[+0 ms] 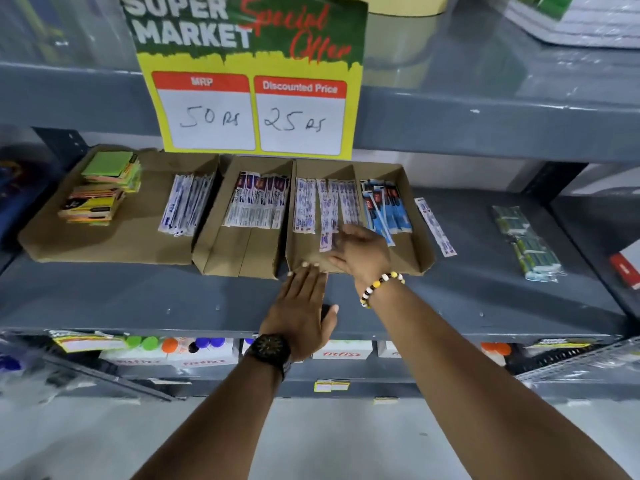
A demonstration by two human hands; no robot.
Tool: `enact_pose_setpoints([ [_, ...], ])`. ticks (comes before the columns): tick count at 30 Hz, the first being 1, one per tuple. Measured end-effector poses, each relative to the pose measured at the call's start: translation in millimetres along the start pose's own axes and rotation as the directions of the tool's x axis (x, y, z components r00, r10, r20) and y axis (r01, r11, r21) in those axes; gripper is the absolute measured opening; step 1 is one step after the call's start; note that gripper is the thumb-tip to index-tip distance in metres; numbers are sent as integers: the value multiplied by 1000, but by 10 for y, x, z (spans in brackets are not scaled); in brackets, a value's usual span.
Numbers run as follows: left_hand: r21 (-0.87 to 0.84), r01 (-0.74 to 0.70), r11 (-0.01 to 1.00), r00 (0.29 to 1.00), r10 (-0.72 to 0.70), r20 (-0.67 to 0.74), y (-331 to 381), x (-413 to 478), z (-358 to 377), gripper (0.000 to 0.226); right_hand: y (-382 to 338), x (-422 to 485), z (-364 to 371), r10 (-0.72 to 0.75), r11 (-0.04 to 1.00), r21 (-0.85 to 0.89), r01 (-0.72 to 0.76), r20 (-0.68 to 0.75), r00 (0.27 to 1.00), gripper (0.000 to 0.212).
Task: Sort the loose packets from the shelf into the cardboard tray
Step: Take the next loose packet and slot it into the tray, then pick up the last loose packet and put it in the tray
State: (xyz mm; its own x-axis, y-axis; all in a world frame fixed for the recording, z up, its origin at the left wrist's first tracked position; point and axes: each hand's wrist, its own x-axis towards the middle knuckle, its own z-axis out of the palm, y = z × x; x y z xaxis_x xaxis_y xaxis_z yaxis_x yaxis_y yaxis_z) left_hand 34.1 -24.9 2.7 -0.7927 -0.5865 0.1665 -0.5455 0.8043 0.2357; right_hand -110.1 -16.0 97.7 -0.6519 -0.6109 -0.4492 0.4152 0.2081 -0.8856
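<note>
Both hands are flat with fingers spread, holding nothing: left hand [300, 308] touches the cardboard tray [424, 252] front edge, right hand [360, 252] rests inside beside packets [323, 207]; one loose packet [435, 226] lies on the shelf [485, 289].

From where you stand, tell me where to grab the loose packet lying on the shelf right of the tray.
Pinch the loose packet at its near end, coming from the front right. It lies flat and long on the bare shelf, angled toward you, clear of the cardboard tray wall.
</note>
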Motion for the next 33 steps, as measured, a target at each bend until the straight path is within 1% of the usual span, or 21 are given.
enact_pose_setpoints([
  [3, 5, -3, 1000, 1000, 3, -2, -4, -4, -5, 70, 8, -131, -371, -165, 980, -107, 166, 18, 986, 32],
  [5, 8, 1, 1000, 1000, -1, -1, -12, -3, 11, 71, -49, -157, -667, -254, 953, -169, 250, -3, 967, 32],
  [7, 3, 12, 1000, 1000, -12, 15, -11, 6, 21, 72, -155, -96, -961, -310, 936, -208, 285, -98, 946, 31],
  [8, 5, 19, 1000, 1000, -19, 20, -4, 8, 29, 72, -210, -30, -1105, -349, 918, -257, 301, -167, 922, 31],
  [10, 31, 21, 999, 999, -22, 26, -3, 8, 34, 71, -305, 150, -1355, -457, 845, -439, 305, -297, 838, 29],
  [11, 51, 16, 999, 999, -17, 28, 1, 11, 35, 71, -337, 251, -1482, -513, 787, -549, 281, -329, 793, 27],
  [12, 62, 10, 998, 999, -12, 31, 8, 7, 40, 71, -349, 353, -1603, -560, 715, -656, 240, -333, 759, 26],
  [13, 63, 9, 998, 999, -11, 31, 4, 6, 34, 71, -350, 438, -1690, -588, 643, -741, 195, -314, 746, 25],
  [14, 60, 10, 998, 999, -12, 30, 4, 4, 32, 71, -336, 513, -1755, -591, 587, -794, 157, -288, 754, 25],
  [16, 63, 14, 998, 999, -17, 35, 7, 8, 38, 72, -290, 645, -1838, -566, 500, -859, 111, -228, 793, 23],
  [18, 74, 21, 997, 999, -24, 47, 6, 11, 47, 73, -237, 767, -1879, -501, 420, -904, 82, -156, 851, 24],
  [19, 75, 24, 997, 998, -28, 53, 2, 10, 42, 73, -212, 811, -1881, -468, 400, -914, 69, -139, 873, 26],
  [20, 75, 26, 997, 998, -30, 60, -1, 12, 38, 73, -194, 850, -1882, -451, 396, -916, 67, -130, 883, 28],
  [22, 79, 29, 996, 997, -34, 68, 10, 17, 30, 73, -165, 934, -1889, -461, 404, -911, 89, -118, 880, 28],
  [25, 92, 34, 995, 996, -41, 75, 17, 14, 24, 72, -170, 1028, -1886, -437, 460, -886, 64, -163, 885, 31],
  [28, 99, 29, 995, 996, -37, 79, 16, 5, 26, 72, -198, 1049, -1899, -401, 538, -842, 32, -222, 889, 18],
  [30, 94, 29, 995, 996, -37, 82, 12, 16, 20, 72, -203, 995, -1924, -428, 580, -812, 60, -241, 871, 16],
  [33, 95, 29, 995, 995, -38, 94, 14, 19, 10, 74, -236, 771, -1995, -511, 617, -775, 140, -259, 819, 15],
])
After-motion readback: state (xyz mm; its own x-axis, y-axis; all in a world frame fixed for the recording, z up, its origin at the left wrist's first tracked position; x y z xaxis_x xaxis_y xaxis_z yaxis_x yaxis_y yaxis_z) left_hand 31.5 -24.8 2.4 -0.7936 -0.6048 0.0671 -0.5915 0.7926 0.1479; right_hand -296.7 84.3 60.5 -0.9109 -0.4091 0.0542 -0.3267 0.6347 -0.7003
